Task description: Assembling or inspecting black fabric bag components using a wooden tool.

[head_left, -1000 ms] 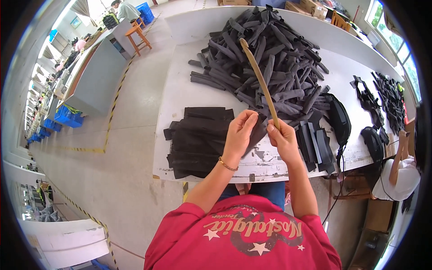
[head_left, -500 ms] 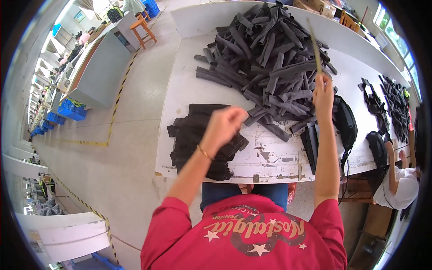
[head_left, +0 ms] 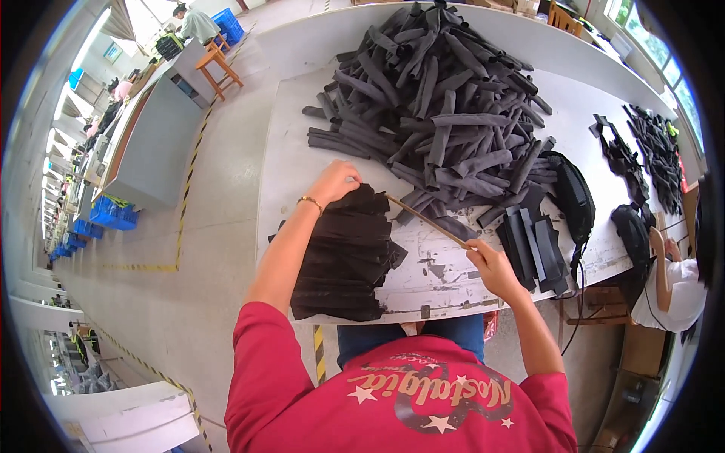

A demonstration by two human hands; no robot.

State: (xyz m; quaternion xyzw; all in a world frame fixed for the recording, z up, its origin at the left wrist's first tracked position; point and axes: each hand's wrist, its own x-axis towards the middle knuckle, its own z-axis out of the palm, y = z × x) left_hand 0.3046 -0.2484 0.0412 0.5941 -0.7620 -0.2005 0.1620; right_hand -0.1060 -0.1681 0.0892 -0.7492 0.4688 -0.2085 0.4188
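Note:
My left hand [head_left: 337, 182] is closed at the far edge of a stack of black fabric pieces [head_left: 340, 264], its fingertips pinching the top black fabric piece [head_left: 365, 198]. Exactly how the fingers grip it is partly hidden. A thin, light brown stick [head_left: 430, 220] is held in my right hand [head_left: 491, 266], near the front of the table. The stick slants up and left, its tip beside the right end of the top piece. Beyond both hands rises a big heap of dark grey fabric tubes [head_left: 445, 121].
Flat dark strips [head_left: 532, 249] lie right of my right hand, by a black bag-like item [head_left: 570, 196] with a hanging cord. The white table [head_left: 283, 143] has a raised back panel. A co-worker [head_left: 668, 294] sits at the right. Far left stand a wooden stool [head_left: 219, 69] and blue crates [head_left: 113, 213].
My right hand has come down and left from the heap, swinging the stick from upright to leftward. My left hand has moved left and farther away, to the stack's far edge.

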